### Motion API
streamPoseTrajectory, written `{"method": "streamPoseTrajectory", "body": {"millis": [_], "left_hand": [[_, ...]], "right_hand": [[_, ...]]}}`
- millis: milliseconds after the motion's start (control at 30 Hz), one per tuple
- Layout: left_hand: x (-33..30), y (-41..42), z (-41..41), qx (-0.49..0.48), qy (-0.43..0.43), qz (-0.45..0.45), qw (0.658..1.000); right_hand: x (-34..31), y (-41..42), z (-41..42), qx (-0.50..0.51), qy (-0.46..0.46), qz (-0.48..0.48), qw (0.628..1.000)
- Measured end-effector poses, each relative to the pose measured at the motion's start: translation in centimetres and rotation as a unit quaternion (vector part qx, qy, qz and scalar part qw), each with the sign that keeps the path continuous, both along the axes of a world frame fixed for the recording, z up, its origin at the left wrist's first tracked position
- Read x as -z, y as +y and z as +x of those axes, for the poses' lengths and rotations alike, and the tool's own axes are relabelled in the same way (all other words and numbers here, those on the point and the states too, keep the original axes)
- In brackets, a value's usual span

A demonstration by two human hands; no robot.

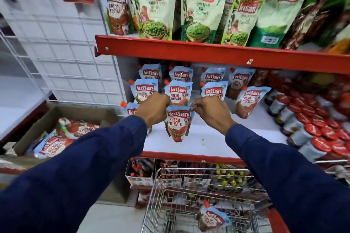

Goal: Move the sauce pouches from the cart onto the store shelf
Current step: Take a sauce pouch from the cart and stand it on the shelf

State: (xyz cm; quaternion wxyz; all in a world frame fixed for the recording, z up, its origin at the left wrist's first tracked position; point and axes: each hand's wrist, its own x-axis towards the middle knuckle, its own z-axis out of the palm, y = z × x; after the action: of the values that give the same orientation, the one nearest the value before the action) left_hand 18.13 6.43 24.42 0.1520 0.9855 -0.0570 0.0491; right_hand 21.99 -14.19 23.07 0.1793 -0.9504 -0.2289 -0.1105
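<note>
A blue-and-red tomato sauce pouch (177,125) stands upright on the white middle shelf (208,143). My left hand (154,108) pinches its top left corner and my right hand (212,112) pinches its top right corner. Behind it several matching pouches (178,91) stand in rows. Another pouch (130,109) stands just left, partly hidden by my left hand. One pouch (213,217) lies in the wire cart (170,191) below the shelf.
Red-lidded jars (312,128) fill the right of the same shelf. Green chutney pouches (200,9) stand on the red-edged upper shelf. A cardboard box (37,119) holding more pouches sits at the left, under a white wire grid panel (62,53).
</note>
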Motion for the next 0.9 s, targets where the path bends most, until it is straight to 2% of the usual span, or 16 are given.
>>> {"method": "streamPoseTrajectory", "body": {"millis": [233,400,567,733,900], "left_hand": [[1.6,0.0,1.3,0.005,0.016,0.021,1.0],[2.5,0.0,0.9,-0.003,0.016,0.035,0.999],[2.8,-0.4,0.2,0.005,0.01,0.095,0.995],[2.8,-1.7,-1.4,0.05,-0.05,0.183,0.981],[6.8,-4.6,-7.7,0.094,-0.08,0.184,0.975]], "right_hand": [[2.3,0.8,1.5,0.005,0.01,-0.007,1.0],[3.0,0.6,1.1,0.005,0.03,0.022,0.999],[3.5,-0.2,0.1,0.0,0.061,0.031,0.998],[5.3,-1.5,-2.1,0.022,0.049,-0.037,0.998],[9.4,-3.9,-8.1,0.02,0.009,-0.129,0.991]]}}
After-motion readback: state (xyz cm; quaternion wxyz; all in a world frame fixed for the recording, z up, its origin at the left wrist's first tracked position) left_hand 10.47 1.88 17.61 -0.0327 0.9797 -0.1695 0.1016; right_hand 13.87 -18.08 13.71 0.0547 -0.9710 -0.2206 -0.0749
